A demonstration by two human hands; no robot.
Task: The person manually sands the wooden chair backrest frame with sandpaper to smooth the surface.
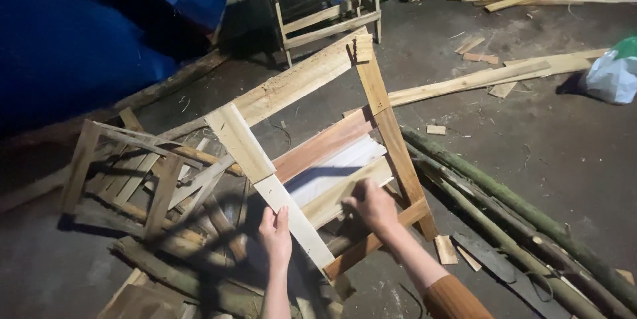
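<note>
Pressing flat against the pale side rail of the square pale-wood slatted frame, the left hand has its fingers extended together, gripping nothing. The right hand curls its fingers over a loose pale slat inside the frame (which stands tilted on the concrete floor). Steady rail pressure should stop the slat shifting, I judge.

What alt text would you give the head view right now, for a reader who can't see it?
Two bare hands steady a tilted wooden frame of nailed slats: the left hand lies flat on a pale side slat, the right hand grips an inner plank. Around it on the dark floor lie another slatted frame, green bamboo poles, loose planks and a blue tarp.
</note>
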